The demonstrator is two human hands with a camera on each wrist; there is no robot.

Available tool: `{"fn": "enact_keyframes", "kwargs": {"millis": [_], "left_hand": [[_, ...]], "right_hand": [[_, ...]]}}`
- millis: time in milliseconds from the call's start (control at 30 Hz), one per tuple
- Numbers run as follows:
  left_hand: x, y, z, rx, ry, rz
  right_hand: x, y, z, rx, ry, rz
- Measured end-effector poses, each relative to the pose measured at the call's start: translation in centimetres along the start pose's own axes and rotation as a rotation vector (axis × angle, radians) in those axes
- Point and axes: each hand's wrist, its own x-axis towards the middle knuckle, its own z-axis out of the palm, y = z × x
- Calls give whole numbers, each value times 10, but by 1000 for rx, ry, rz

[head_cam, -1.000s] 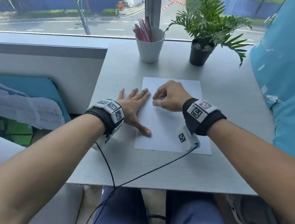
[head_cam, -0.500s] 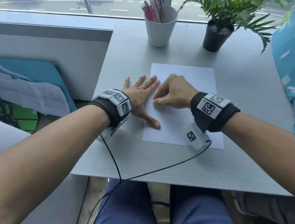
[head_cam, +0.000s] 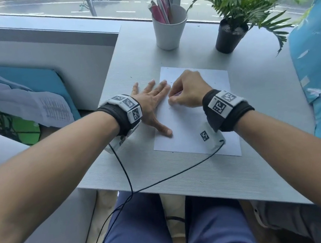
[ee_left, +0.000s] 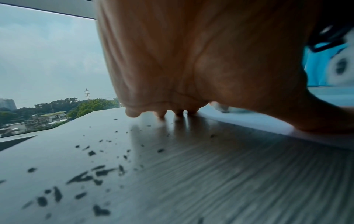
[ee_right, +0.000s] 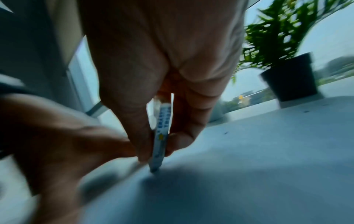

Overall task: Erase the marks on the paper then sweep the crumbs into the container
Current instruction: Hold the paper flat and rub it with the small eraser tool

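Note:
A white sheet of paper lies on the grey table. My left hand lies flat with spread fingers across the sheet's left edge, thumb pressing on the paper. My right hand pinches a small eraser in a blue and white sleeve, its tip pressed on the paper near the left fingertips. Dark eraser crumbs are scattered on the table left of the left hand. A few small dark specks show on the paper by the right hand.
A white cup with pens stands at the back of the table, a potted fern to its right. A black cable crosses the table's front. A blue panel borders the right side; loose papers lie left.
The head view has tilted down and closer. My right hand with the eraser has shifted slightly over the paper, and the left hand has stayed flat on the sheet's edge.

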Motion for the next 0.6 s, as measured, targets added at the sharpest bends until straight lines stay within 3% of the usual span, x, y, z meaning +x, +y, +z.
{"fn": "enact_keyframes", "kwargs": {"millis": [67,100,167,233,333,367,433,500,600], "left_hand": [[0,1,0,2,9,-5],[0,1,0,5,10,-6],[1,3,-1,16,14,-9],[0,4,-2,22,5,-18],[1,3,-2,22,5,-23],[0,3,-2,28,2,-22],[1,6,-4,38,-3,-21],[1,7,-4,44,-11,-31],[1,5,-3,43,-9,-33]], "right_hand": [[-9,-7,4,-52,-117,-98],[-4,-4,-1,-52,-110,-62],[9,8,-13,-2,4,59],[9,7,-11,-12,48,69],[-7,-6,1,-67,-118,-61],[-6,-5,-2,-70,-130,-43],[5,6,-13,-29,-33,56],[7,8,-9,-38,34,63],[-11,-7,5,-106,-138,-86]]}}
